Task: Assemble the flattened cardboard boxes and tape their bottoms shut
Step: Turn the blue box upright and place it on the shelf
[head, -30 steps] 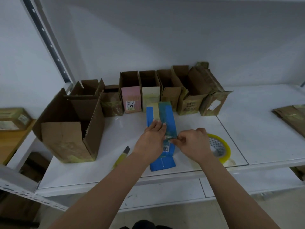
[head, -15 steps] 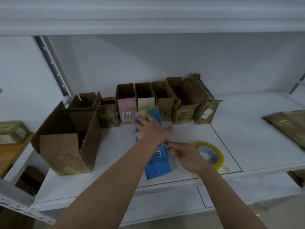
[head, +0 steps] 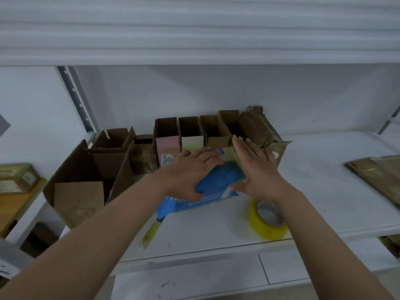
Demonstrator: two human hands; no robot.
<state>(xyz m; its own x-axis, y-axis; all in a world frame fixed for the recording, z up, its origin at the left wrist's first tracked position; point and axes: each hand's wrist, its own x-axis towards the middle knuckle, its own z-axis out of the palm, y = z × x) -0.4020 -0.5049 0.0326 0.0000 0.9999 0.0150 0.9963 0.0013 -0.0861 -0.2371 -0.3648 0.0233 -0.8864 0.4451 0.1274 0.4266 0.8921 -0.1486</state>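
A blue cardboard box with white lettering lies blurred on the white shelf, between both hands. My left hand lies over its left side, thumb curled under the near edge and fingers across the top. My right hand presses against its right side with straight fingers. A roll of yellow tape lies on the shelf just below my right wrist. A yellow-handled utility knife lies near the shelf's front edge, below the box.
A row of several assembled open boxes stands along the back wall. A large open brown box stands at the left. Flattened cardboard is stacked at the far right. An upper shelf hangs overhead.
The blue box has gone from lying flat along the shelf to being held up between both hands. My right hand left the tape end and moved up to the box's right side.
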